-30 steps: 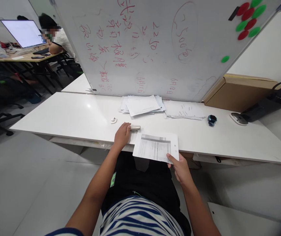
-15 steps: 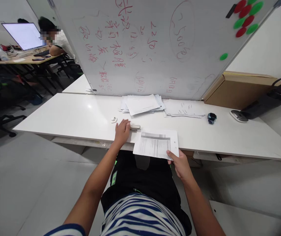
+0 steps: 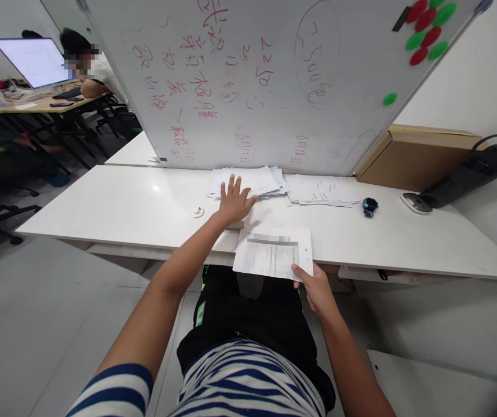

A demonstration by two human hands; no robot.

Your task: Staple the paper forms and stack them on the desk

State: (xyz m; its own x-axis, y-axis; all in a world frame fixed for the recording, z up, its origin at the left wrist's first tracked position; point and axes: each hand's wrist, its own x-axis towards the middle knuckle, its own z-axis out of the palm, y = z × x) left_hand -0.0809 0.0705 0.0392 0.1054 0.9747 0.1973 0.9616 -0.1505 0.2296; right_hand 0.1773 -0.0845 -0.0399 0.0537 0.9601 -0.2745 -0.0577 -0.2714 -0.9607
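Note:
My left hand (image 3: 233, 202) reaches over the front of a loose paper stack (image 3: 260, 180), its fingers spread; whether the fingertips touch the sheets I cannot tell. Partly hidden under its wrist lies a slim, light-coloured object (image 3: 236, 226), perhaps a stapler. Between the thumb and fingers of my right hand (image 3: 313, 282) is a printed sheet of paper (image 3: 270, 255), gripped at its lower right corner. The sheet is held over the table's front edge; whether it is one page or more does not show. A second paper stack (image 3: 324, 192) lies to the right of the first.
A whiteboard (image 3: 274, 116) stands behind the papers on the white table (image 3: 101, 202). Left of my hand is a small white item (image 3: 198, 212). To the right are a watch (image 3: 369, 207), a mouse (image 3: 416, 202), a dark bottle (image 3: 461, 179) and a cardboard box (image 3: 409, 159). A person (image 3: 96, 69) sits far left.
My left hand has left the slim light object and moved forward and right to the loose stack, its fingers spreading. My right hand keeps the sheet in nearly the same place.

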